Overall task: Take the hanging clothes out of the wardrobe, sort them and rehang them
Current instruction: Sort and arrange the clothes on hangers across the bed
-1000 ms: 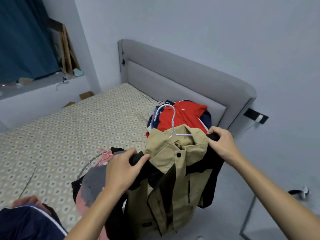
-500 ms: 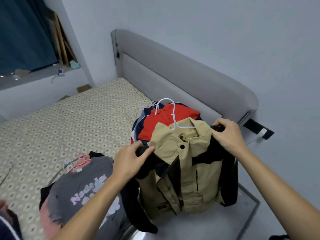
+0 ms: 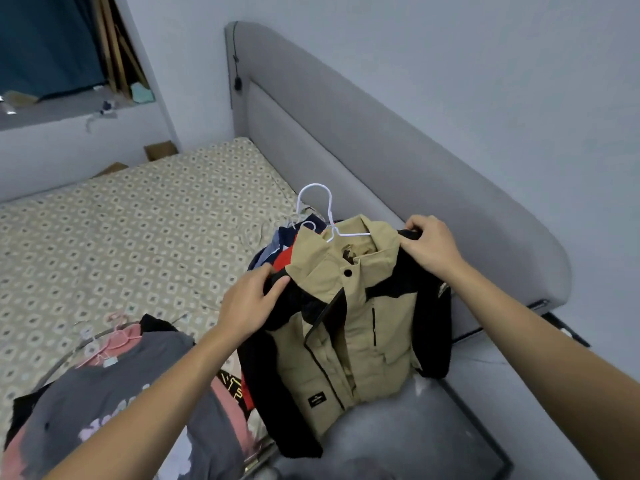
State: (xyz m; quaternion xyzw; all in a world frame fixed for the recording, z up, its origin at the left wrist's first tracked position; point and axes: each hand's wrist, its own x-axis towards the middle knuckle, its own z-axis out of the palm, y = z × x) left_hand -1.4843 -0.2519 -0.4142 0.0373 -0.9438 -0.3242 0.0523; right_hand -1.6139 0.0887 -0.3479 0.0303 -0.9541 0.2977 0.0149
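Jacket [image 3: 349, 327] hides most of red garment [image 3: 283, 258] beneath.

Tan-black jacket [image 3: 349, 320] on white hanger [image 3: 325, 216], upright.

My left hand [image 3: 249, 303] grips the black left shoulder of the tan-and-black jacket [image 3: 349, 327]; my right hand [image 3: 431, 247] grips the right shoulder. The jacket hangs on a white hanger [image 3: 327, 216], hook upright. Behind it, a red garment [image 3: 285, 256] and navy clothing lie on the patterned bed [image 3: 138, 230]. A grey printed T-shirt [image 3: 114, 400] on a pink hanger [image 3: 114, 337] lies near my left forearm. The grey headboard [image 3: 381, 161] stands against the wall.
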